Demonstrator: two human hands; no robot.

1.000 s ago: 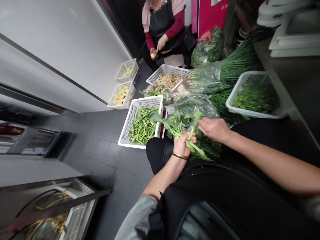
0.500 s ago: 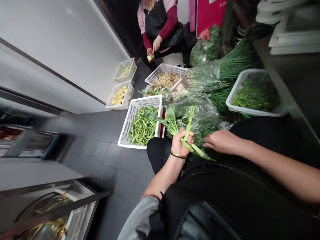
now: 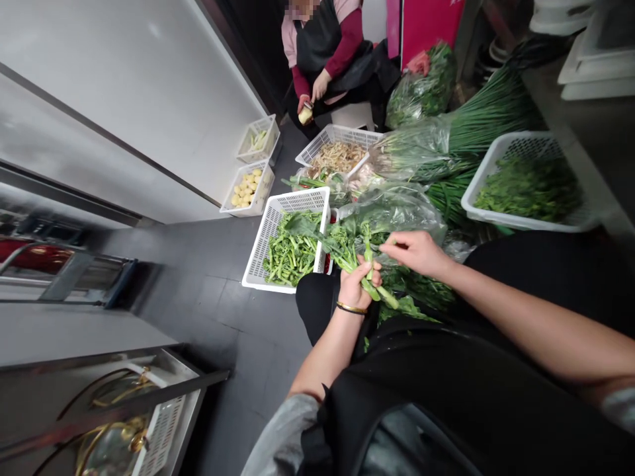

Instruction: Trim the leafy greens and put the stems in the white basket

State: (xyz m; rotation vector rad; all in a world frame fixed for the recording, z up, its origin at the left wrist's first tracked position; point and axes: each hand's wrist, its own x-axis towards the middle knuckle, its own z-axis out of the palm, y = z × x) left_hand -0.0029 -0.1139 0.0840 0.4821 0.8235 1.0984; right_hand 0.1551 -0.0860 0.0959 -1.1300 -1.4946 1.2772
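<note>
My left hand (image 3: pixel 358 284), with a bracelet at the wrist, is closed around several green vegetable stems (image 3: pixel 368 254) with leaves and small bud heads. The stems' thick pale ends stick out below the fist. Close to the upright stem's top is my right hand (image 3: pixel 414 252), its fingertips pinched together; what they hold, if anything, is too small to make out. Left of my knee, a white perforated basket (image 3: pixel 253 264) contains cut stems (image 3: pixel 292 254) of the same kind. Under my hands are more loose greens (image 3: pixel 421 291), partly hidden.
A clear plastic bag (image 3: pixel 401 208) and bundled long green stalks (image 3: pixel 496 109) lie ahead. At right stands a basket (image 3: pixel 476 211) of leafy greens. Farther off, a co-worker (image 3: pixel 322 53) holds a peeled pale vegetable (image 3: pixel 305 114). Small baskets, one with potatoes (image 3: pixel 247 190), stand by the wall.
My right hand has risen from the greens at my lap to beside the upright stem's top. My left hand keeps hold of the stems. The view has shifted slightly.
</note>
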